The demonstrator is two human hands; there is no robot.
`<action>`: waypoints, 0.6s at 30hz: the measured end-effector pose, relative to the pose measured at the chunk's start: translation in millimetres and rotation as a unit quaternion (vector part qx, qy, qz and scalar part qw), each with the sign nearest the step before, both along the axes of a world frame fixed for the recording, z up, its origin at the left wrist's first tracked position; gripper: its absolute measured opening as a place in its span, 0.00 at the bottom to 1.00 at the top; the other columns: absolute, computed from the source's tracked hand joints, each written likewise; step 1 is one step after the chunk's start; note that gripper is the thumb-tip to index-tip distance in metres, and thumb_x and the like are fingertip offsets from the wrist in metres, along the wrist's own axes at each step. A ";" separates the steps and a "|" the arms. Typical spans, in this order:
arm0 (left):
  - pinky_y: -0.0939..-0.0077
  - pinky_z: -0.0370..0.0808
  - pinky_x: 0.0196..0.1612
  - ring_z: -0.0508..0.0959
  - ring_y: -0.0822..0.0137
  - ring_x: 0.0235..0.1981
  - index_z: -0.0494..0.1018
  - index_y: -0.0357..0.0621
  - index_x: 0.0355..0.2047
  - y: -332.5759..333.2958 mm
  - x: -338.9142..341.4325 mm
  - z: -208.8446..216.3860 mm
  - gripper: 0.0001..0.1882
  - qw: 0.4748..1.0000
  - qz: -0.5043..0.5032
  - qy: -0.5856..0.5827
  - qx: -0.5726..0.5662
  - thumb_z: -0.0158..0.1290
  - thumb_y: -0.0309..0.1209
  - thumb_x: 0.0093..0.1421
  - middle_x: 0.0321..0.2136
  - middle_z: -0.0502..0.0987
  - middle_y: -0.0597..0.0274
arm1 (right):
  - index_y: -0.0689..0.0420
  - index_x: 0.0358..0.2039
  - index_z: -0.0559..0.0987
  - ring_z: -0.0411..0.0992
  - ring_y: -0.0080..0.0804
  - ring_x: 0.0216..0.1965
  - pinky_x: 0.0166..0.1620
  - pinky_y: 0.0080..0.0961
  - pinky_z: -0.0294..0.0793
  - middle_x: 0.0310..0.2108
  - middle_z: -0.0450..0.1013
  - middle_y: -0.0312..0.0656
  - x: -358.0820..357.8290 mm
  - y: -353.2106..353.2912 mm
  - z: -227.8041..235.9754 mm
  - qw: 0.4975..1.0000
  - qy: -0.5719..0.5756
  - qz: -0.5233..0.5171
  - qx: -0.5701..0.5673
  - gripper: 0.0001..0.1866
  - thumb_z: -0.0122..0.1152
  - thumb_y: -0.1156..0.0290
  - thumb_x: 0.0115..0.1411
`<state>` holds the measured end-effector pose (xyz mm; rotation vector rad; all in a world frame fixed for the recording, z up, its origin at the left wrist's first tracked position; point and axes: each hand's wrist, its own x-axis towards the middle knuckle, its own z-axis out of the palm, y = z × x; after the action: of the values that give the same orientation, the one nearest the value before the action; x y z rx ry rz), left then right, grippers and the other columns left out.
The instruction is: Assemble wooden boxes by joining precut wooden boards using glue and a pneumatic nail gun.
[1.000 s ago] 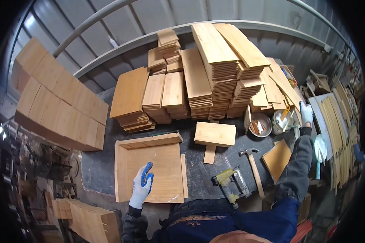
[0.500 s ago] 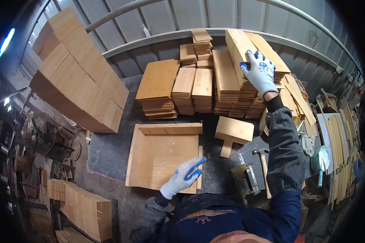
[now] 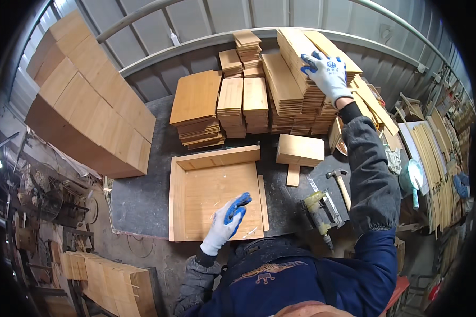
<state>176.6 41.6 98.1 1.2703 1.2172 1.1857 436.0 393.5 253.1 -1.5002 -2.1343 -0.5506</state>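
Note:
My left hand (image 3: pixel 225 222), in a white glove with blue fingers, hovers over the near part of a shallow wooden box (image 3: pixel 177 206). Its fingers are half bent, with the thumb apart and nothing between them. The box has walls at the left and far sides; a narrow wooden strip (image 3: pixel 263 203) lies along its right side. At the far right, my gloved right hand (image 3: pixel 328 74) rests with spread fingers on the tall stack of long thin boards (image 3: pixel 296 47). Its fingertips lie near the top board's surface; whether they grip it is hard to see.
More board stacks (image 3: pixel 195 100) line the back. A wooden block (image 3: pixel 301 149) lies on a small board, near a hammer (image 3: pixel 339 185) and a nail gun (image 3: pixel 320 208). Tall stacked wooden boxes (image 3: pixel 90 100) stand left on the dark tabletop (image 3: pixel 135 206).
The view has shifted slightly. My left hand has moved from the box's right edge to over its inside, fingers turned upward. My right hand stays on the tall stack, fingers more spread.

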 end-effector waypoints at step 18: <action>0.70 0.73 0.52 0.78 0.58 0.49 0.69 0.40 0.56 26.0 -9.9 12.3 0.20 0.976 -0.150 0.145 0.067 0.51 0.32 0.66 0.49 0.77 0.52 | 0.52 0.45 0.81 0.73 0.44 0.48 0.52 0.37 0.72 0.46 0.77 0.42 15.6 -2.9 21.9 0.994 -0.044 0.098 0.007 0.17 0.62 0.64 0.55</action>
<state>166.8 67.6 110.4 1.7077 1.1122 0.8941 451.6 390.6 275.0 -1.2605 -2.3074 -0.5682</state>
